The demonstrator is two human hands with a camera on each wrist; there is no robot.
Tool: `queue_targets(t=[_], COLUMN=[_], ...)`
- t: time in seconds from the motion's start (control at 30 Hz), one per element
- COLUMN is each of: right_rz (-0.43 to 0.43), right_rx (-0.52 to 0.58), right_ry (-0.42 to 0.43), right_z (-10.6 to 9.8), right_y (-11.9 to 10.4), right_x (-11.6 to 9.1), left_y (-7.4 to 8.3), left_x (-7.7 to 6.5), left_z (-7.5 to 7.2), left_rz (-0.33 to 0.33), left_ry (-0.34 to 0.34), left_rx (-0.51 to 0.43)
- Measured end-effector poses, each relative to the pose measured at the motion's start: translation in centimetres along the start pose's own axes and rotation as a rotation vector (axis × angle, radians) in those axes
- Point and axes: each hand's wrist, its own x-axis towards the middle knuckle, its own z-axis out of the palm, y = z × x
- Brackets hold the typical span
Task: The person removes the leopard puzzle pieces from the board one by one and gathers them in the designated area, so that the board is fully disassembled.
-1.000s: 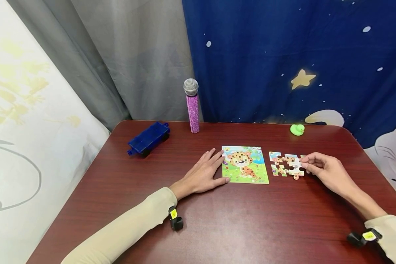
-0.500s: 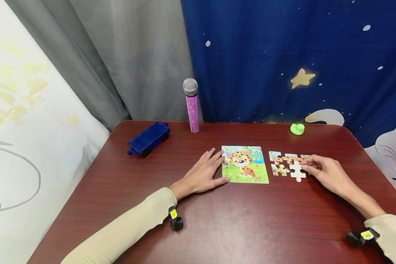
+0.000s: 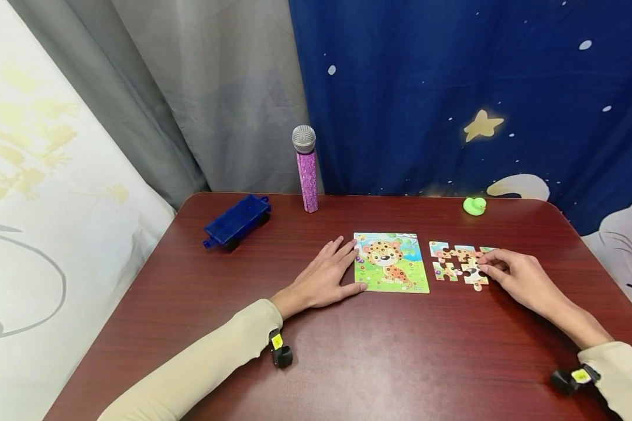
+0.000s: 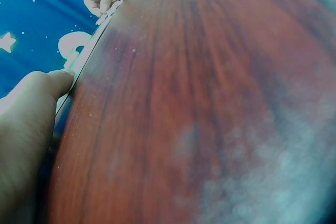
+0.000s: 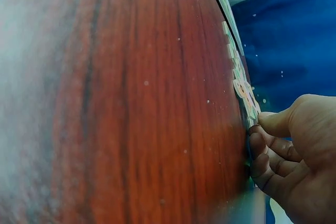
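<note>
My left hand lies spread on the table, its fingertips and thumb at the left edge of a square leopard picture board. My right hand pinches a jigsaw piece between thumb and index finger, at the piece's right side. Part of that piece is hidden by the fingers. Several other jigsaw pieces with leopard print lie just left of and behind it, right of the board. In the right wrist view the pinched piece shows close over the table, in line with the others.
At the back right sits a green toy duck. A purple glittery microphone stands upright at the back edge, and a blue toy wagon is at the back left. Curtains hang behind the table.
The pinched piece has shifted slightly toward me, and its face, pale with glare before, now shows its print. My right hand has moved slightly with it. The left hand has stayed put.
</note>
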Motion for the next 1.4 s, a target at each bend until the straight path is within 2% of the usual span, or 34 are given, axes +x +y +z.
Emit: queue_targets(t=[0.57, 0.8, 1.17, 1.4], right_rz=[-0.031, -0.079, -0.081, -0.116], right_rx=[-0.031, -0.052, -0.054, -0.02], right_ry=[0.0, -0.002, -0.007, 0.013], right_z=[0.1, 0.4, 0.3, 0.5], right_y=[0.3, 0.2, -0.1, -1.1], right_x=[0.1, -0.1, -0.2, 0.2], left_y=[0.0, 0.0, 0.0, 0.1], left_x=[0.0, 0.0, 0.0, 0.0], left_z=[0.0, 0.0, 0.1, 0.0], left_rz=[-0.004, -0.003, 0.0, -0.004], left_ry=[0.0, -0.001, 0.004, -0.001], left_rx=[0.005, 0.0, 0.002, -0.008])
